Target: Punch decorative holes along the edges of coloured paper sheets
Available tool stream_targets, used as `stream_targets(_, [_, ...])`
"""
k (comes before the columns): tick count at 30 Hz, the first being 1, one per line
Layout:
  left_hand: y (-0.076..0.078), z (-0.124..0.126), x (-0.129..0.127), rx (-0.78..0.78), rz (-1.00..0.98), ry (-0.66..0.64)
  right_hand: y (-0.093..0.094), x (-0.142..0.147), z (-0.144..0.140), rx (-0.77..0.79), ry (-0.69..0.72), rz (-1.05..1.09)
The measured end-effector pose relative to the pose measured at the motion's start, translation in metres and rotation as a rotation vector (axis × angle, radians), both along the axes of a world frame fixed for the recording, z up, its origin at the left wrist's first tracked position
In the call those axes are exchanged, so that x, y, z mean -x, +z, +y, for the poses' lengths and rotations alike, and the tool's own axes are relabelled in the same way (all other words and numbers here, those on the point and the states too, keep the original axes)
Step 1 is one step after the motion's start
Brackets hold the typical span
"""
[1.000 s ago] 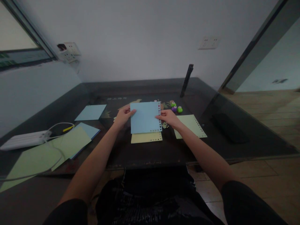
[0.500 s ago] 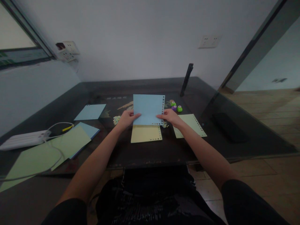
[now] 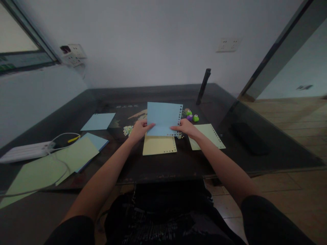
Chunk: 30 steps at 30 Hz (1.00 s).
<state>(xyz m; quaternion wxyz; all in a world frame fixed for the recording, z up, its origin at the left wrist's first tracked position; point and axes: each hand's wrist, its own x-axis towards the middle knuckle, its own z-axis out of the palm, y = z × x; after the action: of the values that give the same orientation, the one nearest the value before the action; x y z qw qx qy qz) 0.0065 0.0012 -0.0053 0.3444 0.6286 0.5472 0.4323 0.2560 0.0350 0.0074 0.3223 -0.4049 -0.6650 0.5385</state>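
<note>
Both my hands hold a light blue sheet of paper (image 3: 163, 117) with punched holes along its right and bottom edges, raised and tilted above the dark table (image 3: 163, 163). My left hand (image 3: 139, 130) pinches its lower left edge. My right hand (image 3: 186, 127) pinches its lower right corner. Below it a yellow punched sheet (image 3: 158, 145) lies flat on the table. A pale green punched sheet (image 3: 209, 136) lies just right of my right hand.
Small purple and green punches (image 3: 192, 117) sit behind the right hand, with paper confetti (image 3: 127, 130) near the left hand. Blue and green sheets (image 3: 76, 153), a white power strip (image 3: 25, 151) with cable and another blue sheet (image 3: 98, 121) lie left. A black stick (image 3: 203, 86) leans at the back.
The blue sheet has been lifted off the yellow sheet and tilted up, away from me; both hands stayed on its lower edge and moved slightly forward.
</note>
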Motion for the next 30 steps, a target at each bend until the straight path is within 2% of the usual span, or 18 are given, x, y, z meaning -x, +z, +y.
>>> stream_targets(6, [0.005, -0.004, -0.004, 0.016, -0.014, 0.005, 0.002, 0.0, -0.001, -0.001, -0.03, -0.032])
stream_targets(13, [-0.001, 0.001, -0.004, 0.0, -0.04, -0.022, -0.003, -0.002, 0.006, 0.009, -0.045, -0.007])
stream_targets(18, [-0.006, 0.007, -0.001, -0.061, -0.038, 0.021, -0.005, -0.016, 0.019, -0.022, -0.233, 0.088])
stream_targets(23, [-0.015, 0.01, 0.003, -0.073, 0.038, 0.132, -0.001, -0.036, 0.028, -0.006, -0.426, 0.249])
stream_targets(30, [-0.019, 0.023, 0.001, -0.101, 0.277, 0.165, -0.002, -0.056, 0.027, -0.011, -0.475, 0.312])
